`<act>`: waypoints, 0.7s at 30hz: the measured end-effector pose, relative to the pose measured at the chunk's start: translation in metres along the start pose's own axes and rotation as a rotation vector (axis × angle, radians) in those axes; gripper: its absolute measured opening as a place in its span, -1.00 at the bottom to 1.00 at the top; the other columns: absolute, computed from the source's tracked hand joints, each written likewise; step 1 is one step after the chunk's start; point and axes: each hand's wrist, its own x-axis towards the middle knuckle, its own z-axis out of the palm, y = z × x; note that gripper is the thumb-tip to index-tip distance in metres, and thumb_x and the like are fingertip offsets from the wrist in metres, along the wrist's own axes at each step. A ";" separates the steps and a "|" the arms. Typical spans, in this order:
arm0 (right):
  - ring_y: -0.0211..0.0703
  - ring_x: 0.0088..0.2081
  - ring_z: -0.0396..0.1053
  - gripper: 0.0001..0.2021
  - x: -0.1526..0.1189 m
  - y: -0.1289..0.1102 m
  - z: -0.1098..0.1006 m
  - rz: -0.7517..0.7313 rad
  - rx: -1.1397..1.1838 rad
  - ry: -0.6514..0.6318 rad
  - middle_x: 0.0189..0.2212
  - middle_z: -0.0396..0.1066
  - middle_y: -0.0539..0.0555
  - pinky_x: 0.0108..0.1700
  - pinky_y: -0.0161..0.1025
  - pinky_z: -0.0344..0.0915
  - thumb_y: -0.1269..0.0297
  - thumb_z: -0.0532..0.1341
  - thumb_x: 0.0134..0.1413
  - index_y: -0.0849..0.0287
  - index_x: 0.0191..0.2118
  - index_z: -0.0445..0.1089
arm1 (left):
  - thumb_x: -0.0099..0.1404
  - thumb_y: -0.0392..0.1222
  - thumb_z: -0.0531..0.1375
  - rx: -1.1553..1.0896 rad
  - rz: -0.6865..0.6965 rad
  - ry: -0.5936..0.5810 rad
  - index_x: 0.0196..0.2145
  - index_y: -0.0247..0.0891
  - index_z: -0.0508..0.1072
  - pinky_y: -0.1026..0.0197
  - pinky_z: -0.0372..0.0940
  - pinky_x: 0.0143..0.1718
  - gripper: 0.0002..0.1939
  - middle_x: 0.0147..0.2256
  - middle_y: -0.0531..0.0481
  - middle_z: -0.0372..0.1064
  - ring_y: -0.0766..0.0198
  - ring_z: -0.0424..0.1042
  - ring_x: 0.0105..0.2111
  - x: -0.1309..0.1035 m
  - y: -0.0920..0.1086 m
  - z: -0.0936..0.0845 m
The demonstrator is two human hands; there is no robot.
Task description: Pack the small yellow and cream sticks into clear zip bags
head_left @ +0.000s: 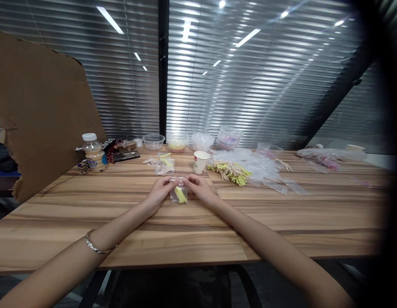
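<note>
pinching bag (179, 195), top partly hidden

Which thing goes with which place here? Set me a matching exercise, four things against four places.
1. Paper cup
2. Small clear bag
3. White-capped jar
4. Bracelet

A. Around the left forearm
B. Beside the cardboard panel
C. Standing between the right hand and the clear bowls
D. Pinched by both the left hand and the right hand

Pairs: 1-C; 2-D; 3-B; 4-A

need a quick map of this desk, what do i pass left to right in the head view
White-capped bottle, flat black packet, left hand, small clear bag with yellow pieces, right hand, yellow and beige pile, pink-tinged plastic.
</note>
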 end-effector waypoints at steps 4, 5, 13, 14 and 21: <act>-0.29 -0.40 0.21 -0.70 -0.001 -0.004 0.000 -0.012 0.011 0.001 -0.46 0.28 -0.01 -0.32 -0.34 0.12 0.05 0.18 0.07 0.23 -0.43 0.33 | 0.08 -0.06 0.29 0.099 0.045 0.026 -0.29 -0.36 0.53 0.25 0.24 -0.26 -0.69 -0.26 -0.13 0.47 0.17 0.39 -0.27 -0.003 0.009 0.003; -0.29 -0.40 0.20 -0.70 -0.001 -0.004 0.000 -0.014 0.009 -0.001 -0.46 0.27 -0.01 -0.32 -0.34 0.12 0.06 0.17 0.08 0.23 -0.43 0.33 | 0.08 -0.07 0.29 0.110 0.056 0.027 -0.29 -0.36 0.53 0.24 0.23 -0.24 -0.69 -0.25 -0.14 0.47 0.16 0.39 -0.26 -0.004 0.010 0.004; -0.29 -0.37 0.20 -0.70 -0.002 -0.004 0.002 0.012 0.021 0.003 -0.44 0.26 -0.02 -0.30 -0.36 0.13 0.04 0.15 0.09 0.21 -0.42 0.29 | 0.12 -0.09 0.24 0.160 0.097 0.034 -0.32 -0.37 0.51 0.28 0.21 -0.27 -0.73 -0.31 -0.09 0.45 0.24 0.35 -0.32 -0.003 0.011 0.002; -0.29 -0.36 0.20 -0.71 -0.002 -0.004 0.003 0.018 0.033 -0.004 -0.43 0.26 -0.02 -0.29 -0.36 0.14 0.05 0.15 0.10 0.20 -0.41 0.28 | 0.13 -0.09 0.24 0.157 0.100 0.035 -0.32 -0.37 0.50 0.28 0.21 -0.28 -0.73 -0.32 -0.09 0.44 0.25 0.35 -0.33 -0.003 0.011 0.002; -0.32 -0.41 0.15 -0.71 -0.004 -0.005 0.005 0.027 0.048 -0.020 -0.47 0.20 -0.04 -0.35 -0.38 0.10 0.05 0.15 0.11 0.20 -0.43 0.24 | 0.14 -0.10 0.23 0.181 0.114 0.003 -0.34 -0.38 0.49 0.28 0.20 -0.27 -0.74 -0.33 -0.10 0.43 0.24 0.35 -0.32 -0.004 0.012 0.004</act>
